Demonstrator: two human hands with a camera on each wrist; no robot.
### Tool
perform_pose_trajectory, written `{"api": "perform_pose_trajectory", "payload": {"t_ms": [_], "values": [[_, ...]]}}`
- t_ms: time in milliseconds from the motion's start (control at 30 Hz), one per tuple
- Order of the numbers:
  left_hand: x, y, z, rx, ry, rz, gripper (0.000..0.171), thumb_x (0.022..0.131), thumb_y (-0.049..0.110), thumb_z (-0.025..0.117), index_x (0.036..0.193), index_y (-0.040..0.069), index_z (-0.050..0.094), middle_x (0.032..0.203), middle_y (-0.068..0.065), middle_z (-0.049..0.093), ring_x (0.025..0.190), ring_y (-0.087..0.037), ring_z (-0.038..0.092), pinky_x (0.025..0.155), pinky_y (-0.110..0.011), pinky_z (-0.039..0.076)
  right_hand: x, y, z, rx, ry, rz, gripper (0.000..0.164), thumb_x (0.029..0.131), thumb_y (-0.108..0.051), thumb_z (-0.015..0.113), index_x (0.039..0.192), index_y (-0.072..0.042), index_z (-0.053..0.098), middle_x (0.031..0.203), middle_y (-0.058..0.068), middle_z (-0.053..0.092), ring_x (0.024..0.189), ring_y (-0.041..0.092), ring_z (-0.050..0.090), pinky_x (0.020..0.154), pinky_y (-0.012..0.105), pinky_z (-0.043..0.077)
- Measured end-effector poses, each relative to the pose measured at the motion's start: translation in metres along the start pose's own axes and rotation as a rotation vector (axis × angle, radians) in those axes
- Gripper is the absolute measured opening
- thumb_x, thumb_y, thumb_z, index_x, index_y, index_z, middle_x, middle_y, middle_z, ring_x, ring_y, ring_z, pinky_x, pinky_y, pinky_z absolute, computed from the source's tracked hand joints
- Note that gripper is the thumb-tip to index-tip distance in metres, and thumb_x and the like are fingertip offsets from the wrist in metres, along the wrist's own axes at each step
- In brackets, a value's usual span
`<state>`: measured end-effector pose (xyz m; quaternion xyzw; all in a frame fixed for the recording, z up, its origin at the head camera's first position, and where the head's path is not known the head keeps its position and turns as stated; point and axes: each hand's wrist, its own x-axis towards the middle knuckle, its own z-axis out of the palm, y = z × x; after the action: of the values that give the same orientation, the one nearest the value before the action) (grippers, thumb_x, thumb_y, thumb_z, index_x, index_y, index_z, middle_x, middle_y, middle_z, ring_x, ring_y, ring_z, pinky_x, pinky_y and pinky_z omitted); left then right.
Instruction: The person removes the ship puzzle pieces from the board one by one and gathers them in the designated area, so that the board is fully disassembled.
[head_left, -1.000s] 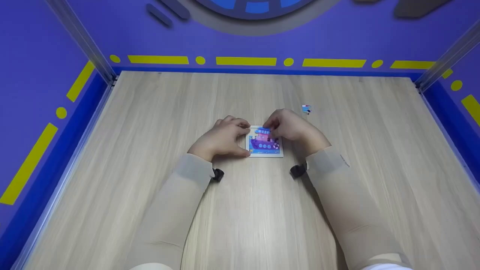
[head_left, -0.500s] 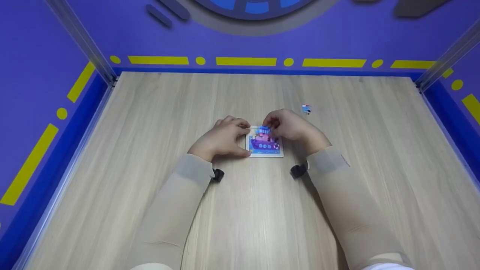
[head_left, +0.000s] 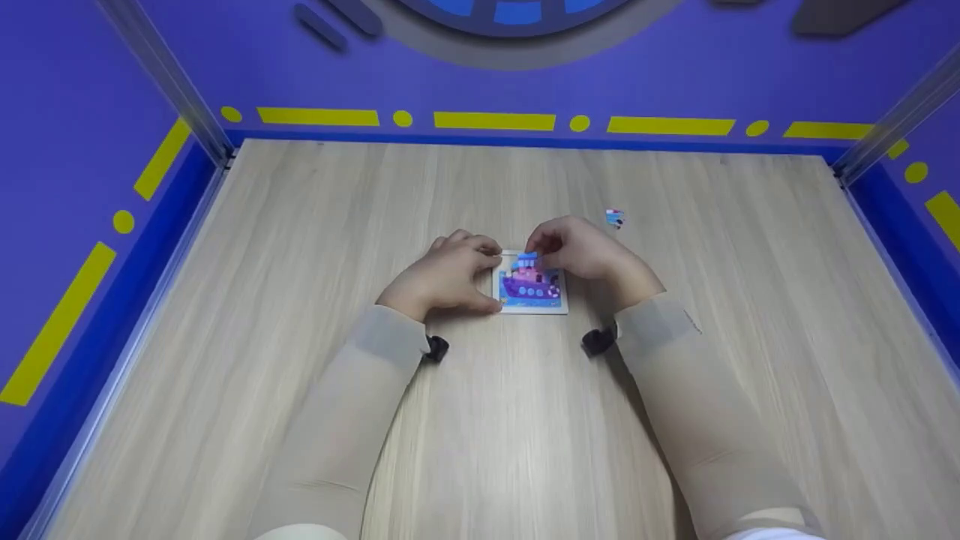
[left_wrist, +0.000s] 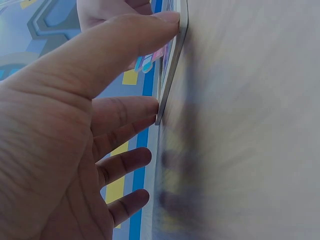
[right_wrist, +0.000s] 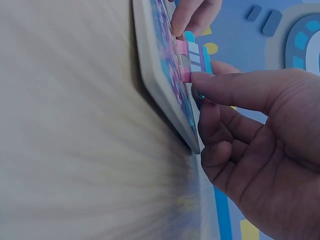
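A small jigsaw puzzle board (head_left: 551, 312) with a purple and pink ship picture lies in the middle of the table. Beside its left edge is my left hand (head_left: 442, 276); thumb and index fingertip touch its near and far left corners, the other fingers spread loosely. My right hand (head_left: 589, 251) pinches a puzzle piece (right_wrist: 195, 56) with pink, white and blue parts between thumb and fingers. The piece stands tilted up at the far part of the board; whether it touches the board I cannot tell. Its right side is hidden by fingers in the head view.
Another puzzle piece (head_left: 615, 217) lies on the wooden table (head_left: 480, 420) beyond my right hand. Blue-purple walls (head_left: 495, 82) with yellow marks close in the table's back and sides.
The pinched piece has turned and shifted slightly in my right fingers over the far part of the board. My left hand stays at the board's left edge.
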<state>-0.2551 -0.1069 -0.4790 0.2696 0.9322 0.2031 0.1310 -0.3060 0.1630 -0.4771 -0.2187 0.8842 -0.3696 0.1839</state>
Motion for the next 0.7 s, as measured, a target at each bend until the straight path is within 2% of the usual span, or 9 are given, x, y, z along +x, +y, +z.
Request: {"api": "perform_pose_trajectory", "payload": {"t_ms": [167, 267, 433, 567, 700], "values": [[0.0, 0.0, 0.001, 0.0, -0.005, -0.005, 0.09, 0.09, 0.05, 0.093, 0.163, 0.009, 0.061, 0.171, -0.001, 0.055, 0.162, -0.029, 0.041, 0.137, -0.052, 0.029, 0.0, 0.003, -0.004, 0.058, 0.012, 0.007, 0.018, 0.105, -0.005, 0.075, 0.119, -0.011, 0.083, 0.112, 0.009, 0.075, 0.104, 0.024, 0.062, 0.097, 0.036, 0.051], [0.001, -0.001, 0.001, 0.003, -0.004, -0.01, 0.09, 0.09, 0.051, 0.093, 0.163, 0.01, 0.061, 0.171, -0.001, 0.055, 0.162, -0.028, 0.041, 0.137, -0.052, 0.029, -0.002, 0.003, -0.009, 0.149, 0.051, 0.022, 0.018, 0.105, -0.006, 0.074, 0.12, -0.009, 0.082, 0.114, 0.008, 0.073, 0.107, 0.023, 0.061, 0.096, 0.034, 0.052], [0.001, -0.001, 0.002, 0.01, -0.002, -0.011, 0.09, 0.091, 0.051, 0.092, 0.164, 0.01, 0.061, 0.171, -0.001, 0.054, 0.163, -0.028, 0.04, 0.138, -0.051, 0.027, -0.008, 0.008, -0.026, 0.336, 0.138, 0.088, 0.024, 0.103, -0.011, 0.077, 0.126, -0.009, 0.079, 0.116, 0.004, 0.072, 0.106, 0.022, 0.065, 0.094, 0.034, 0.057], [0.0, -0.001, 0.001, 0.011, -0.005, -0.008, 0.089, 0.091, 0.05, 0.092, 0.164, 0.009, 0.06, 0.171, -0.002, 0.054, 0.164, -0.029, 0.039, 0.139, -0.051, 0.026, -0.016, 0.018, -0.045, 0.45, 0.225, 0.13, 0.03, 0.107, -0.008, 0.068, 0.136, -0.006, 0.072, 0.118, 0.0, 0.072, 0.105, 0.017, 0.07, 0.094, 0.032, 0.063], [0.0, -0.001, 0.001, 0.016, -0.004, -0.003, 0.089, 0.091, 0.049, 0.092, 0.164, 0.01, 0.061, 0.171, -0.001, 0.054, 0.164, -0.029, 0.039, 0.139, -0.05, 0.026, -0.023, 0.032, -0.063, 0.573, 0.339, 0.147, 0.032, 0.11, -0.009, 0.066, 0.141, -0.003, 0.07, 0.113, -0.003, 0.073, 0.097, 0.012, 0.07, 0.085, 0.024, 0.06]]}}
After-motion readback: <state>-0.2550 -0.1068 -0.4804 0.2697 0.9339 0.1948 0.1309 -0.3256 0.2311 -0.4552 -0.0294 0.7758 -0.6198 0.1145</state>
